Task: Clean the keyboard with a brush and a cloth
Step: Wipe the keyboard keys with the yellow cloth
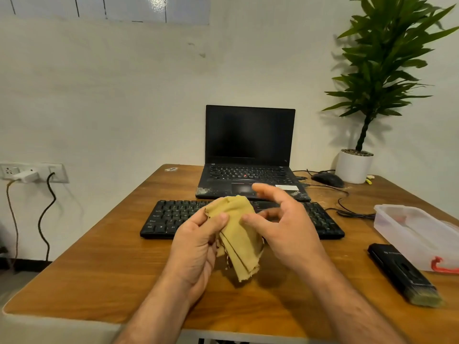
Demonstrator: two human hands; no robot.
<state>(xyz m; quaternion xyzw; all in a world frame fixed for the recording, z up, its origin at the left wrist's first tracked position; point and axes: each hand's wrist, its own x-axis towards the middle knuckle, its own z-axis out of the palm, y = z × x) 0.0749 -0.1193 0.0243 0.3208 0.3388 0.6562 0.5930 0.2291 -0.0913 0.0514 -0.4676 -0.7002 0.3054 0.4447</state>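
A black keyboard [173, 217] lies across the middle of the wooden table [99, 269], partly hidden behind my hands. My left hand [196, 247] grips a folded yellow cloth [239, 242] above the table, thumb pressed on its front. My right hand [285, 224] is beside the cloth, thumb touching its right side, fingers loosely spread and blurred. A black-handled brush [404, 274] with pale bristles lies on the table at the right, apart from both hands.
An open black laptop [249, 155] stands behind the keyboard. A mouse [327, 179] with its cable and a potted plant [354, 167] sit at the back right. A clear plastic box [417, 234] lies right of the keyboard. Wall sockets and cords [34, 173] are at the left.
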